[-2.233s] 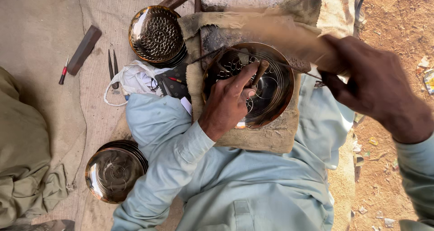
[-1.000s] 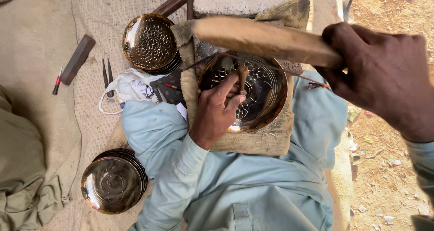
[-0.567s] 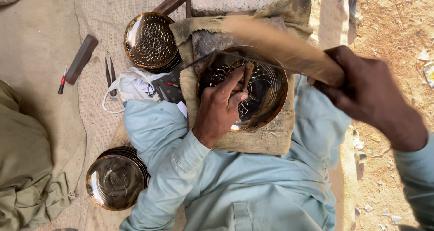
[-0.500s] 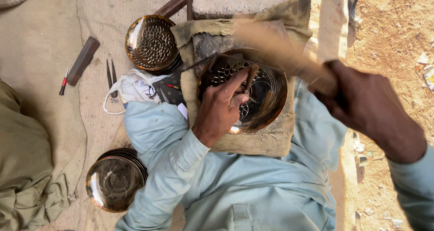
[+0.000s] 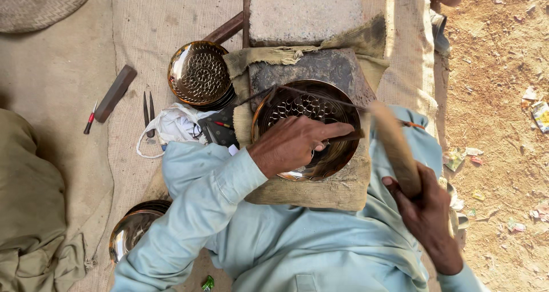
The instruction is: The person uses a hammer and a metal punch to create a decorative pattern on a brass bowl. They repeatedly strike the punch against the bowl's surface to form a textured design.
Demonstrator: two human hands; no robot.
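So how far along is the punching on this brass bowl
Done: a pattern of holes covers the far half of the brass bowl. In hand: the left hand holds a punch inside it; the right hand grips a wooden mallet. Left: the bowl's near part looks plain.

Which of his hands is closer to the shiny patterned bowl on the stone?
Left. The left hand rests over the bowl; the right hand grips a wooden stick beside it, apart.
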